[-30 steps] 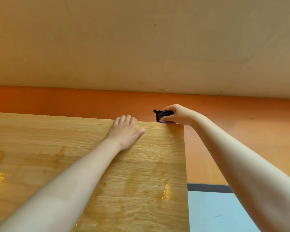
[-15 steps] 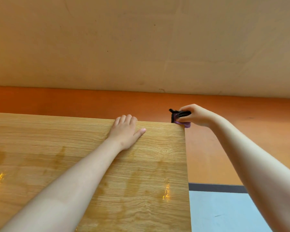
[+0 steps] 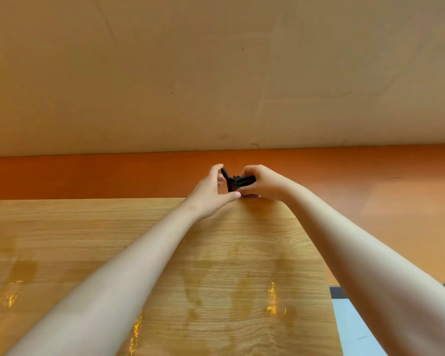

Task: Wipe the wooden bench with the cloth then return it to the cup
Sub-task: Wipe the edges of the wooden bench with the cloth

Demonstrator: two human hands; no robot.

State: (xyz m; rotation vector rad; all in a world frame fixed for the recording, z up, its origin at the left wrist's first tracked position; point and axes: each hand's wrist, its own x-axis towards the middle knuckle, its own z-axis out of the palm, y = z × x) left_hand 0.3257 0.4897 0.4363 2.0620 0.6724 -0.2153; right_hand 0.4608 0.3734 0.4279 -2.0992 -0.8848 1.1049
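Your right hand (image 3: 263, 181) and left hand (image 3: 211, 194) both pinch the cloth (image 3: 238, 181) at the wooden bench (image 3: 165, 242) far edge; it's dark, bunched into a crumpled wad, a purple bit showing underneath.

Warm, even light is spread across the frame, with wall (image 3: 216, 73) and orange band (image 3: 88, 176) rendered in amber tones. Bright specular glare is seen as small yellow flecks on the glossy wooden bench (image 3: 88, 240) at lower left, lower centre and lower right. Soft, faint shadows are cast on the wood beneath the forearms. Wide-angle distortion is evident: the bench's right edge is bowed and the arms are stretched toward the lower corners. Detail is slightly soft throughout, and the dark cloth (image 3: 238, 181) at centre is poorly resolved.
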